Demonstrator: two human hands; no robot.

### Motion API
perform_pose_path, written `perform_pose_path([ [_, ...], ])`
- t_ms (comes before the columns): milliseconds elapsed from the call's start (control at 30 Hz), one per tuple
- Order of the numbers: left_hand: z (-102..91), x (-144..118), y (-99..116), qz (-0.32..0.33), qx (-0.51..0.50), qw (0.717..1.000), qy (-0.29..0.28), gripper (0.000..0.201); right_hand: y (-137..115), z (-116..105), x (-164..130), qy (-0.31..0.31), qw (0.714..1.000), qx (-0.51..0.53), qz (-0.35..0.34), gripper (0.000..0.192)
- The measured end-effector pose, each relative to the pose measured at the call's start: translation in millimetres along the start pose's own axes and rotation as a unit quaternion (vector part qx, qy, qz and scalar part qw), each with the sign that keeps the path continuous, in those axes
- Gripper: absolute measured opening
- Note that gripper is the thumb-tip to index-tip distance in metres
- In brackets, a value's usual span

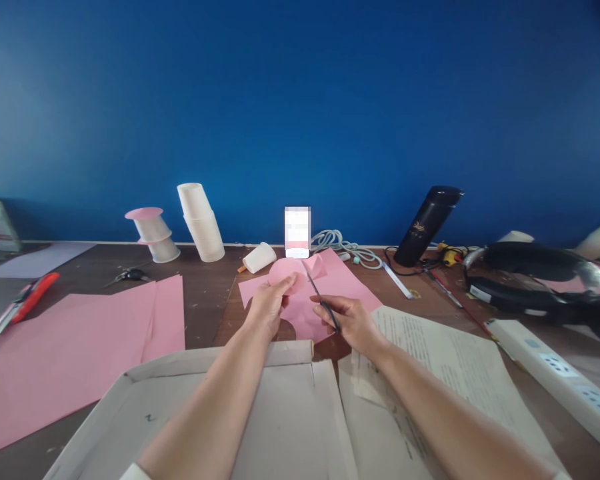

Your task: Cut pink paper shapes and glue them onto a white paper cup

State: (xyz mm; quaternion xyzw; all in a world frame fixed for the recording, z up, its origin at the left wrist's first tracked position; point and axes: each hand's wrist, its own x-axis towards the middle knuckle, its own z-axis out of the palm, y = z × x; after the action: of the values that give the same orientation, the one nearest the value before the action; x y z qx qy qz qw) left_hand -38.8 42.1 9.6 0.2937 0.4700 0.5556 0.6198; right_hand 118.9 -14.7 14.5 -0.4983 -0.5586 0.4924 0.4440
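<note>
My left hand [273, 303] pinches a sheet of pink paper [353, 283], which has a curved edge cut into it near my fingers. In my right hand [347, 320] are scissors [320, 293], their dark handles in my fingers and their blades pointing away from me over the paper. A curled flap of the pink paper rises beside the blade tips. Beneath my forearms are a shallow white box lid [290, 427] and a printed sheet [445, 360].
Left: pink sheets [90, 333], a box cutter [23, 307], keys [130, 275], and cups with pink discs [153, 233]. Back: stacked paper cups [200, 223], a tipped cup [260, 257], a phone [297, 230], a cable [350, 247]. Right: a black flask [427, 227], a power strip [555, 380], headphones [530, 280].
</note>
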Motion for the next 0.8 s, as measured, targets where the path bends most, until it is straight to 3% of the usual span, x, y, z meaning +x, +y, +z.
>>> perform_pose_path([
  [633,-4.3,3.5,1.0,0.022,0.041,0.999,0.001,0.048,1.3,0.0,-1.2,-0.006,1.0,-0.003,-0.002,0.045],
  [800,-4.4,2.9,0.5,0.04,0.09,0.995,0.005,0.046,2.5,-1.7,-0.3,-0.003,1.0,-0.021,-0.003,0.047],
])
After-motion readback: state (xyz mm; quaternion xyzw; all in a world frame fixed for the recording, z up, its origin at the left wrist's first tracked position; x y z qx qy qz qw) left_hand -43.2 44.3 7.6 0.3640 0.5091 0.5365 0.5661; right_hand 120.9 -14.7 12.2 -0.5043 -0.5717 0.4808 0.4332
